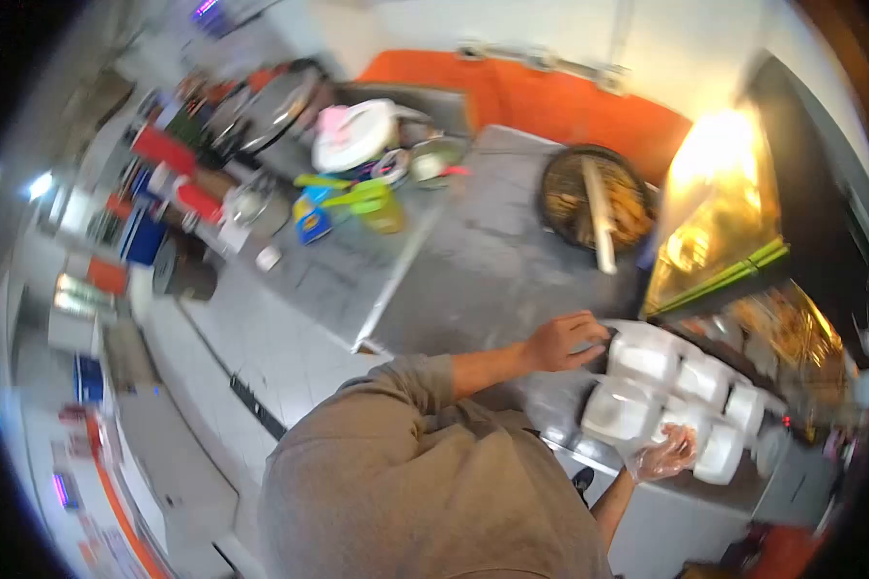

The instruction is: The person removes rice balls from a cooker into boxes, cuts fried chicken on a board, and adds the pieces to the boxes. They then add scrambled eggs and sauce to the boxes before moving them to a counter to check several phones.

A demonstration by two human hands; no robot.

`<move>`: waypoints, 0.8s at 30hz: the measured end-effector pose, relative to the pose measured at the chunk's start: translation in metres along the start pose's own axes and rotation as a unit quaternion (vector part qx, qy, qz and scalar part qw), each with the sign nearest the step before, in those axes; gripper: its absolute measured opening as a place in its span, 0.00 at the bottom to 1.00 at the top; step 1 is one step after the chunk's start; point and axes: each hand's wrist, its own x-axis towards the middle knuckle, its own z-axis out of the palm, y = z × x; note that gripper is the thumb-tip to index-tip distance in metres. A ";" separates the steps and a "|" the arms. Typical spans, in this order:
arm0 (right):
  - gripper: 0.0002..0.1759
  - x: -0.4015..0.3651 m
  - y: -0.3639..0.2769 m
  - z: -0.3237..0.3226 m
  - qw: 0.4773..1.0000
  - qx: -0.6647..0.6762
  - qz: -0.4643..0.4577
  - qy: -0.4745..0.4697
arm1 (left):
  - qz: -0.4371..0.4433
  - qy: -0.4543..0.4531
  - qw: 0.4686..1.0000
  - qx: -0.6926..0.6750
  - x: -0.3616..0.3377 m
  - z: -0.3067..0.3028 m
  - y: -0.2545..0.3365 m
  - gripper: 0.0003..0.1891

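Note:
Several white foam food containers (644, 355) stand open in two rows on the metal counter at right. My left hand (567, 343) is bare, its fingers loosely bent and apart beside the rear left container, with nothing visible in it. A clear plastic glove covers my right hand (666, 455), which hovers over the front row of containers. Its fingers are curled together, and blur hides what they hold, if anything. Behind the containers, a round dark pan (562, 198) holds orange-brown food, with a long pale utensil (599, 212) lying across it.
A gold foil-lined food warmer (719, 207) with a bright lamp rises at right. On the left counter are a yellow-green cup (384, 212), a blue-and-yellow packet (311, 217), a white plate (355, 137) and a large metal pot (285, 116). White tiled floor (261, 357) lies left.

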 end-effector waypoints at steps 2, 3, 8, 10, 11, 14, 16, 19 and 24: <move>0.06 -0.030 -0.043 0.039 0.990 0.096 0.052 -0.085 | 0.007 0.114 0.972 0.206 -0.073 -0.093 -0.019 0.12; 0.05 -0.048 -0.075 0.063 0.980 0.146 0.054 -0.126 | -0.048 0.135 0.957 0.253 -0.119 -0.142 -0.039 0.11; 0.08 -0.131 -0.176 0.155 0.922 0.153 0.179 -0.307 | -0.368 0.346 0.676 0.537 -0.312 -0.396 -0.116 0.25; 0.11 -0.149 -0.185 0.181 0.872 0.084 0.145 -0.460 | -0.559 0.306 0.538 0.552 -0.387 -0.489 -0.158 0.42; 0.13 -0.154 -0.194 0.194 0.832 0.037 0.112 -0.542 | -0.610 0.268 0.531 0.524 -0.405 -0.532 -0.166 0.46; 0.21 -0.159 -0.232 0.221 0.677 -0.078 0.095 -0.726 | -0.722 0.100 0.519 0.445 -0.456 -0.645 -0.193 0.58; 0.24 -0.169 -0.232 0.223 0.650 -0.137 0.073 -0.744 | -0.527 0.053 0.599 0.601 -0.574 -0.709 -0.286 0.58; 0.27 -0.174 -0.251 0.218 0.586 -0.219 0.061 -0.778 | -0.505 0.057 0.724 0.466 -0.512 -0.729 -0.259 0.55; 0.23 -0.179 -0.255 0.226 0.618 -0.205 0.085 -0.755 | -0.542 0.183 0.727 0.380 -0.474 -0.700 -0.254 0.44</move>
